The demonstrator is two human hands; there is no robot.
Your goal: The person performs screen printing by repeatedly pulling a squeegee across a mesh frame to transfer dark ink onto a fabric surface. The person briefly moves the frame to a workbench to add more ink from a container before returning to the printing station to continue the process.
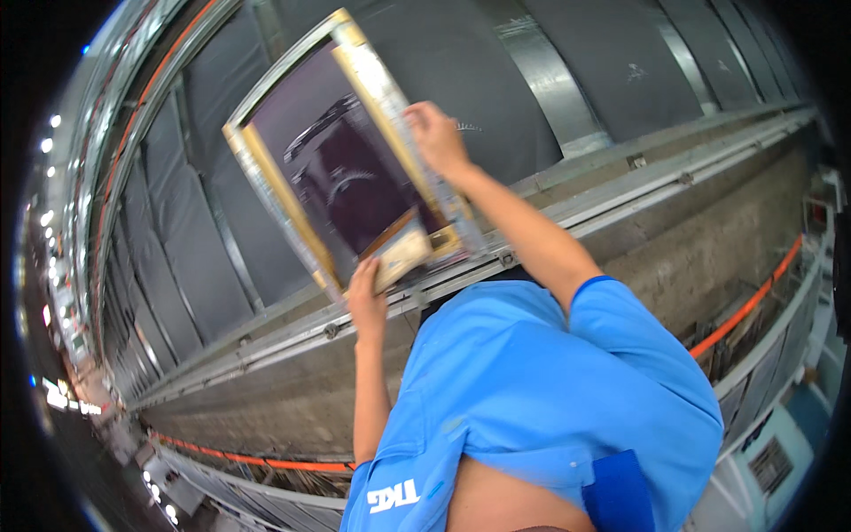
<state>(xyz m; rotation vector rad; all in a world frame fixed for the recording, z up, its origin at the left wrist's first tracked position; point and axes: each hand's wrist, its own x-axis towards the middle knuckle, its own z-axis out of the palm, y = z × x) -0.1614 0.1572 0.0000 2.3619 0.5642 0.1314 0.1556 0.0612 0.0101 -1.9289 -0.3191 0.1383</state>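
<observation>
A screen printing frame (pixel 277 193) with pale, tape-covered bars and a dark purple mesh is in front of me, turned at an angle over the table. Dark ink smears mark its mesh. Inside its near end leans a squeegee (pixel 403 255), a cream block with a brown edge. My left hand (pixel 364 293) is closed at the near left corner of the frame, its fingers right against the squeegee's end. Along the right-hand bar, farther up, my right hand (pixel 436 142) grips the frame with bent fingers. Whether the frame touches the table cannot be told.
Dark fabric panels (pixel 612 75) lie along a long printing table, parted by shiny metal strips (pixel 550 80). A metal rail (pixel 620 199) runs along the near edge. Orange pipes or cables (pixel 753 297) follow neighbouring tables. Bright lamps show at far left.
</observation>
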